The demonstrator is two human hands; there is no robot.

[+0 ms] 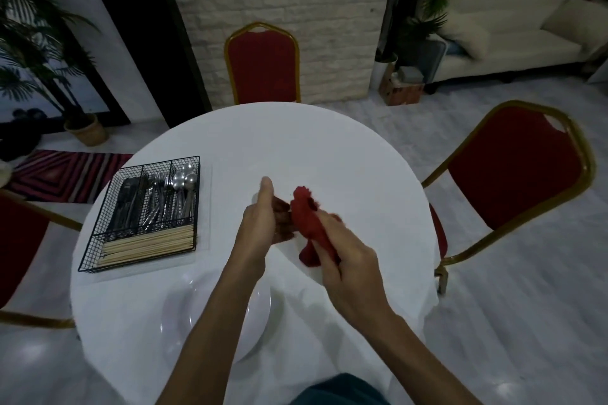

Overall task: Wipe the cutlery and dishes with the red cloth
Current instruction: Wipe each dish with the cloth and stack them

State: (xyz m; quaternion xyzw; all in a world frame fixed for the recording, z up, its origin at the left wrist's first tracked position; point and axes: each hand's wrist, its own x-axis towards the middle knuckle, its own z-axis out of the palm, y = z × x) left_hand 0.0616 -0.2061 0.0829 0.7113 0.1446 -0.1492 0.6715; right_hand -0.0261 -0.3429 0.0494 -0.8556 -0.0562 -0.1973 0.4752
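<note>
L hand (260,220) is up over the middle of the round white surface (296,148), thumb raised, fingers curled round a small pale piece (254,198). It blends w/ the white behind it, so I can't tell if it's a dish or cutlery. R hand (352,273) has its fingers clenched on the red cloth (307,220), bunched, w/ the free end pushed against whatever the L hand holds and a tail hanging under the palm. The cloth looks soft, light and floppy, so I'd keep it wadded in the palm and rub w/ the fat end, not a loose corner. The rest of the job sits in two spots. The wire caddy (100,223) is at my left w/ spoons (186,179), forks, dark-handled knives and a row of chopsticks (148,242). The white plates (260,319) are at the near edge, partly under my L forearm. Metal cutlery should be stiff, thin and prob. slick, so take it by the handle and draw the cloth along it. The plates look smooth and breakable, so grip the rim and support from below.
</note>
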